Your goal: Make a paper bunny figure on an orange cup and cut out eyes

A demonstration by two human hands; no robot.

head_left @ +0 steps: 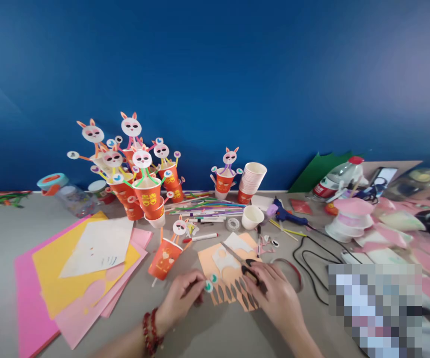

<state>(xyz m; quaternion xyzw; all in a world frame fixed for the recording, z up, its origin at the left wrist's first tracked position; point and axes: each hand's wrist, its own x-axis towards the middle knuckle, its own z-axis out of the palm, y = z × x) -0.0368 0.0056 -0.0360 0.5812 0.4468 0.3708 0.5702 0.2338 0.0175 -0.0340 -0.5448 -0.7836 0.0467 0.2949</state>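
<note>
My left hand (185,294), with red bead bracelets at the wrist, pinches a small white paper disc (209,286) bearing a green mark. A similar disc (214,278) shows just beyond it. My right hand (276,293) is closed around the black handles of a pair of scissors (233,251), whose blades point away to the left. Beneath the scissors lies orange paper (205,258) with white paper offcuts (224,261) and a row of grey oval shapes (229,291) on it. Left of these, a red paper cup (165,258) with a rabbit head (179,226) leans over.
Rabbit-topped cups (147,196) stand at the back left, another (224,181) beside stacked cups (252,181). Coloured sheets (32,298) cover the left. A blue glue gun (289,216) trails a black cable (304,268). A bottle (336,179) and pink pieces (386,238) crowd the right.
</note>
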